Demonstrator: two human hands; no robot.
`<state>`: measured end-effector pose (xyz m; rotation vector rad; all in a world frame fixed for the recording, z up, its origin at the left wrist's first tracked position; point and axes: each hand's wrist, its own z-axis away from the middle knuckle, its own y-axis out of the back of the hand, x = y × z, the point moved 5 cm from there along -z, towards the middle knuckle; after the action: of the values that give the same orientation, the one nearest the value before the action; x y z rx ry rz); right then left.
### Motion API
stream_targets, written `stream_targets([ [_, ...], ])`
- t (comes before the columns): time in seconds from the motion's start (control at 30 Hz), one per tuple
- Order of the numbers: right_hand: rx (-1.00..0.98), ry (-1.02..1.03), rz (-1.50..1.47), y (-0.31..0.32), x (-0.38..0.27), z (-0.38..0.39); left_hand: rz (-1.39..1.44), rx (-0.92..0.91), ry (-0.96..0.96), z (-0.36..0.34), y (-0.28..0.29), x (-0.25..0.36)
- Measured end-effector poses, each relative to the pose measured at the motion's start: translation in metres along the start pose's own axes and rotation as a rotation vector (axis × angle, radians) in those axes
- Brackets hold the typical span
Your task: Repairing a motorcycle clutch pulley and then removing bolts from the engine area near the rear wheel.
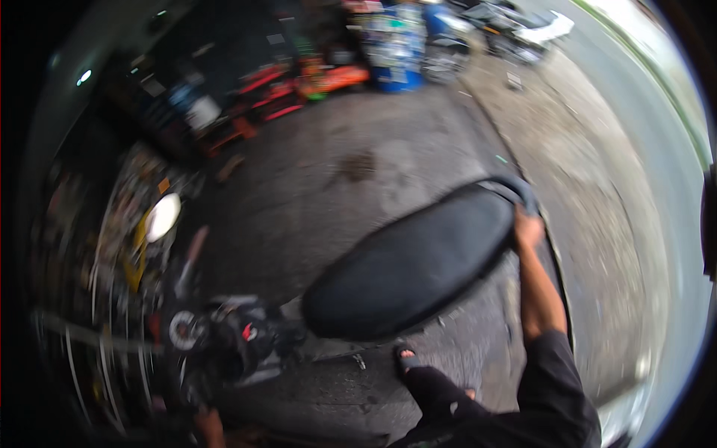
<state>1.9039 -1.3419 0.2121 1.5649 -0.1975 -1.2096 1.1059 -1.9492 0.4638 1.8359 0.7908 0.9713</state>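
A motorcycle with a long black seat [411, 261] stands across the view in front of me. Its round instrument dial [184, 330] and the dark front body are at the left, the tail at the right. My right hand [529, 228] is closed round the dark rear grab rail [508, 183] behind the seat. At the lower left, my left hand [209, 425] is at the near end of the handlebar and looks closed on it, though blur and darkness hide its fingers. My sandalled foot [407, 357] is on the ground beside the seat.
Shelving with blurred goods [112, 224] lines the left. Red racks [269, 93] and a blue drum [396, 67] stand at the back. Another motorcycle [515, 30] is parked at the far right, near a road [665, 187]. A dark stain [357, 166] marks the concrete floor.
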Motion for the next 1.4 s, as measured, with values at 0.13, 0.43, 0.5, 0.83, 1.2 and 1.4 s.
stream_targets([
  [0.13,-0.051,0.275,0.038,0.049,0.068,-0.097,-0.137,-0.228,0.006,0.070,-0.041,0.140],
  [0.43,0.474,0.688,-0.056,0.027,0.104,-0.291,0.184,0.046,0.558,0.210,-0.113,0.293],
  [0.5,0.447,0.792,-0.051,0.043,0.093,-0.291,0.253,0.095,0.612,0.239,-0.125,0.329],
  [0.83,-0.016,0.248,0.259,0.113,0.072,-0.373,0.175,-0.004,0.664,0.301,-0.192,0.482],
  [1.2,-0.195,0.262,0.089,0.051,0.028,-0.460,-0.094,-0.358,0.262,0.310,-0.093,0.518],
  [1.4,-0.265,0.132,0.130,0.056,0.133,-0.473,-0.151,-0.352,0.265,0.325,-0.085,0.502],
])
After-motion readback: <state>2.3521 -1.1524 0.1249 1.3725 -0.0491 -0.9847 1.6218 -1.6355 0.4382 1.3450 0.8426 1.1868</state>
